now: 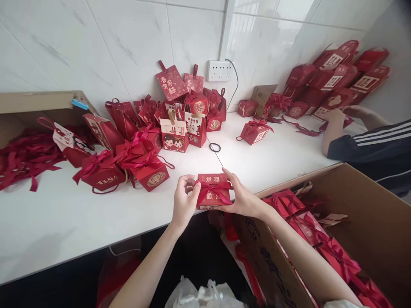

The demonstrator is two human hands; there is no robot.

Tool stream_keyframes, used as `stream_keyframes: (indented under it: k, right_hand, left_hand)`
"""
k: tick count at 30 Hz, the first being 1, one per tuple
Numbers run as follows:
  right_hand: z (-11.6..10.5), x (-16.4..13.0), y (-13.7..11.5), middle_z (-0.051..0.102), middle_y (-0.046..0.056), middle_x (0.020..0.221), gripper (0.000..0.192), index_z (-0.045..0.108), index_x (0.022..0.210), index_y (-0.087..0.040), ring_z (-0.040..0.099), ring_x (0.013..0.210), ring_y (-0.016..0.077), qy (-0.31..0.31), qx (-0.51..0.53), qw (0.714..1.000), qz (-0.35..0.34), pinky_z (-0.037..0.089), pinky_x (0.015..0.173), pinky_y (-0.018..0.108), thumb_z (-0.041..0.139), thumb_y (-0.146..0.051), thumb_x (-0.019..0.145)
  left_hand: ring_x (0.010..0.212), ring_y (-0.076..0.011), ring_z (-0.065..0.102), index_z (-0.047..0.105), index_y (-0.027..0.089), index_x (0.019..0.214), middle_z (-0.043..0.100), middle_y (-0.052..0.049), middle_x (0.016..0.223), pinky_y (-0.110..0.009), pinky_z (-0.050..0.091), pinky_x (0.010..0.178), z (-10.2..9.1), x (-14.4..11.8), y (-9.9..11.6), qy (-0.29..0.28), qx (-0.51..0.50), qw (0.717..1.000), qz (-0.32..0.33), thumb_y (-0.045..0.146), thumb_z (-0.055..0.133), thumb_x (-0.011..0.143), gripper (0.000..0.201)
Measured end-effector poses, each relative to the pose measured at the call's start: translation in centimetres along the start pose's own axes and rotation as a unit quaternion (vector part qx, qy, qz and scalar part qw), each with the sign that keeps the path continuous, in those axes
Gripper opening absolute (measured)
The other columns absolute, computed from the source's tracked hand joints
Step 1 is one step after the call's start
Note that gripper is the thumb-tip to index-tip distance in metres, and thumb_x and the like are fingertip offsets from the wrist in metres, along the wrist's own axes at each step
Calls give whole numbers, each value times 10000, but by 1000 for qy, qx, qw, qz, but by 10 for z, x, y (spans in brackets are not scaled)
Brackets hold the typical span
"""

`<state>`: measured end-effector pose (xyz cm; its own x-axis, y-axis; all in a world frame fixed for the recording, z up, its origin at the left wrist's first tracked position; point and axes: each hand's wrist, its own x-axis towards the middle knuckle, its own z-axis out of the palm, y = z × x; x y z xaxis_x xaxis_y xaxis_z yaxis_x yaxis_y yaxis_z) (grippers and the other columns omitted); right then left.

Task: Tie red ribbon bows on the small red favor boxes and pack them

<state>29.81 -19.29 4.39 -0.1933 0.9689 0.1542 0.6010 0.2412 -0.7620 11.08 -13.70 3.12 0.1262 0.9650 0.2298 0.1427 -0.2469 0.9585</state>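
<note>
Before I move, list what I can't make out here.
In the head view:
Held gift box: underside faces away; left hand and right hand partly cover its ends; smallest print unreadably small.
Large carton: its depths, hidden by red boxes.
Ribbon pile: cut off by the left edge.
Co-worker's sleeve: cut off by the right edge.

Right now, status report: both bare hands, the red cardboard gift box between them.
Left hand, right hand: both holding box. Red ribbon bow across it. Thin black ring lies beyond, apart from both hands.
</note>
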Motion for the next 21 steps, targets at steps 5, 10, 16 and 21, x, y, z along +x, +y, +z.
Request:
stream_keyframes:
  k: [5,10,16,21]
  right_hand:
    - [-4,-20,-3,278,166,1387,968,40,1450,-284,358,1301,330,220,-152,955,-124,483,942,499,696,-224,740]
    - [-27,-58,-12,294,147,1399,990,85,1445,-307,351,1295,341,371,-265,876,-158,442,953,563,735,-218,703]
    - [-70,-126,-15,401,123,1336,994,132,1420,-309,524,1134,320,492,-85,849,174,475,909,540,758,-393,652]
    - [-104,-183,-18,576,95,1219,560,439,1238,-276,589,1067,293,502,298,757,293,546,834,451,452,-619,796]
  left_hand:
    - [727,-122,568,516,188,927,606,-3,774,-263,492,677,16,-14,19,-19,44,901,432,74,588,782,198]
    - [732,-133,543,545,166,899,627,-14,779,-299,485,695,50,-13,49,-84,17,776,625,108,549,795,119]
    - [795,-174,502,487,201,882,486,-35,802,-330,433,692,107,-17,59,-44,-59,889,452,107,499,742,169]
    - [842,-218,564,568,186,871,617,-64,862,-378,399,753,148,-56,32,-360,89,820,436,207,519,790,97]
